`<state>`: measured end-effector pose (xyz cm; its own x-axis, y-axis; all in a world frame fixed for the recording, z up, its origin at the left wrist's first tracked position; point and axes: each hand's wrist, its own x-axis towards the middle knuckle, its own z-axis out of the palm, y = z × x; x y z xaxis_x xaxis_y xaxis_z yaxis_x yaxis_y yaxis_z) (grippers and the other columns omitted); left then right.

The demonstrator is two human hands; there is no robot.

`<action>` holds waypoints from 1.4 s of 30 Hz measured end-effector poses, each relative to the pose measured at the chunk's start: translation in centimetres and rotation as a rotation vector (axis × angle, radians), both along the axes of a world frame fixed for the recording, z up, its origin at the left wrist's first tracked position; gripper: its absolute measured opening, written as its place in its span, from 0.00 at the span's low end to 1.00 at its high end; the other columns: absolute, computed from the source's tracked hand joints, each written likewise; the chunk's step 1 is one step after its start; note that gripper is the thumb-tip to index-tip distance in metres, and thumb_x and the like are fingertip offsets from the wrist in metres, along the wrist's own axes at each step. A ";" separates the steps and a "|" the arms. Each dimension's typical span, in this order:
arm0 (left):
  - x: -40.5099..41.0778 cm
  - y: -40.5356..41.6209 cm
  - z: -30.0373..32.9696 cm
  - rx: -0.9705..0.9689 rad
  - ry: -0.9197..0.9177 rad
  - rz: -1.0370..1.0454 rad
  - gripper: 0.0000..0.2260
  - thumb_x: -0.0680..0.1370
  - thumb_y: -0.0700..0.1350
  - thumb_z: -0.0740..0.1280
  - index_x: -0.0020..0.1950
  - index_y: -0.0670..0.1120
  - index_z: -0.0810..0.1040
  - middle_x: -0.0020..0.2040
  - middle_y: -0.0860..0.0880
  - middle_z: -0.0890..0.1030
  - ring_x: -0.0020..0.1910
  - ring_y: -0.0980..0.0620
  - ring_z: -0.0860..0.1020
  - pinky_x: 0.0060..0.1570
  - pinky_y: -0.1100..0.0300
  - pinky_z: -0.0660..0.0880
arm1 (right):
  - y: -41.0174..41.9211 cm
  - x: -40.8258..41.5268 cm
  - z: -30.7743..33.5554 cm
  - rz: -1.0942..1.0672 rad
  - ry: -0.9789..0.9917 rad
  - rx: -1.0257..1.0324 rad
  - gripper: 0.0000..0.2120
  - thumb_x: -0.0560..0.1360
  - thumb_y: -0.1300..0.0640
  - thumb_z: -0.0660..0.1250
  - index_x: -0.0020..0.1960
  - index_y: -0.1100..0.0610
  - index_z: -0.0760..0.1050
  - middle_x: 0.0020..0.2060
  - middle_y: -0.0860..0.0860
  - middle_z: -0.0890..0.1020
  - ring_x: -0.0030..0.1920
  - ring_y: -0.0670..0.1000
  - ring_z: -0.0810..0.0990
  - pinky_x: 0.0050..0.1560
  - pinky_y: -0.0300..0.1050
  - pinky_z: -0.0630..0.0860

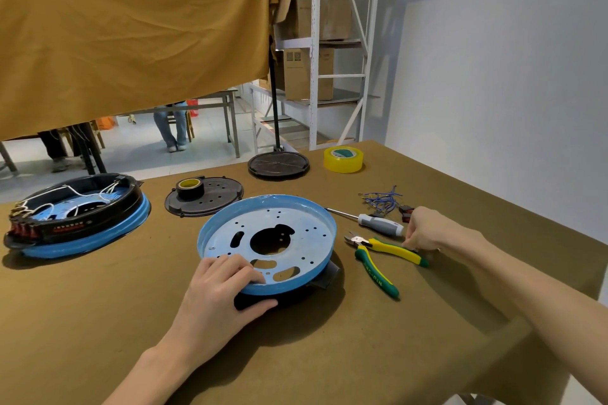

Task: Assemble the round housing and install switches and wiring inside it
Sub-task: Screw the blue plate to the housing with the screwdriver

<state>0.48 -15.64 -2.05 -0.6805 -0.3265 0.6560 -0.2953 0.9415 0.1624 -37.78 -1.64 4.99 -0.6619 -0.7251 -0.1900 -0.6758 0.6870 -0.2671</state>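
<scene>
At the far left of the table [98, 322] sits a finished housing [75, 215], black ring on a blue rim with white wires and red switches already fitted; I take it as my model. Just right of it lies a black perforated disc [210, 202] with a roll of dark tape [190, 188] standing on it.

Nearer me, my left hand [218, 289] grips the near edge of the blue round plate [268, 242]: fingers curled over the rim onto its inner face, thumb pressed beneath, against the black part [329, 276] that the plate rests on. The plate sits tilted, not seated flat, so I judge I am at the first step, mating plate to black ring, with no switch or wire yet inside it.

Behind the plate are another black disc [278, 165] and a roll of yellow tape [343, 159]. To the right lie a grey-handled screwdriver [378, 223] and yellow-green cutters [381, 256]. My right hand [424, 230] reaches down beside the cutters' handle, fingers bent toward the table; whether it pinches some small thing there I cannot tell. Just beyond it lie the blue wire bundle [383, 200] and a red switch [406, 212].

Next, I reckon, the plate must be pressed level into its ring before wiring goes in, which calls for aligning its cut-outs first.
</scene>
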 end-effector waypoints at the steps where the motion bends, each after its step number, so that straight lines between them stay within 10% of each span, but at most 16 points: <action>1: 0.0 0.0 0.0 -0.001 -0.002 0.002 0.18 0.74 0.66 0.68 0.49 0.52 0.84 0.50 0.57 0.81 0.49 0.56 0.78 0.53 0.61 0.71 | -0.1 0.1 0.0 0.008 0.007 0.011 0.09 0.75 0.56 0.75 0.39 0.58 0.80 0.36 0.52 0.82 0.39 0.52 0.80 0.42 0.44 0.77; 11: -0.1 -0.5 1.4 -0.098 -0.238 0.023 0.24 0.66 0.65 0.76 0.57 0.55 0.83 0.56 0.57 0.83 0.54 0.54 0.82 0.51 0.57 0.80 | 1.0 3.2 1.7 0.011 -0.436 -0.676 0.04 0.79 0.63 0.71 0.49 0.64 0.82 0.35 0.57 0.87 0.38 0.54 0.88 0.39 0.44 0.85; 23: -2.0 0.0 4.1 0.073 -0.284 0.104 0.30 0.70 0.75 0.57 0.65 0.64 0.81 0.58 0.66 0.75 0.51 0.64 0.72 0.50 0.68 0.71 | -0.8 12.9 -1.0 0.395 -0.312 -0.911 0.05 0.84 0.57 0.63 0.52 0.52 0.77 0.39 0.49 0.82 0.41 0.46 0.81 0.45 0.40 0.79; 36: -2.1 1.5 13.3 0.706 0.448 0.022 0.20 0.73 0.63 0.71 0.40 0.45 0.85 0.37 0.45 0.83 0.37 0.45 0.82 0.34 0.53 0.78 | -3.9 17.4 3.2 0.430 -0.303 -1.419 0.05 0.83 0.60 0.66 0.56 0.55 0.79 0.43 0.45 0.85 0.47 0.50 0.85 0.47 0.44 0.83; 42: -1.2 1.5 13.2 1.467 0.604 0.047 0.21 0.74 0.64 0.72 0.43 0.46 0.89 0.44 0.43 0.88 0.37 0.46 0.86 0.31 0.57 0.82 | -5.6 18.1 5.7 0.473 -0.216 -1.461 0.03 0.82 0.59 0.68 0.55 0.56 0.79 0.40 0.46 0.85 0.43 0.50 0.85 0.40 0.41 0.81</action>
<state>-0.77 -14.11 11.17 -0.4192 -0.9047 -0.0757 0.1235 -0.1395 0.9825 -19.68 -7.20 10.68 -0.3811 -0.4863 0.7863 -0.6098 -0.5070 -0.6092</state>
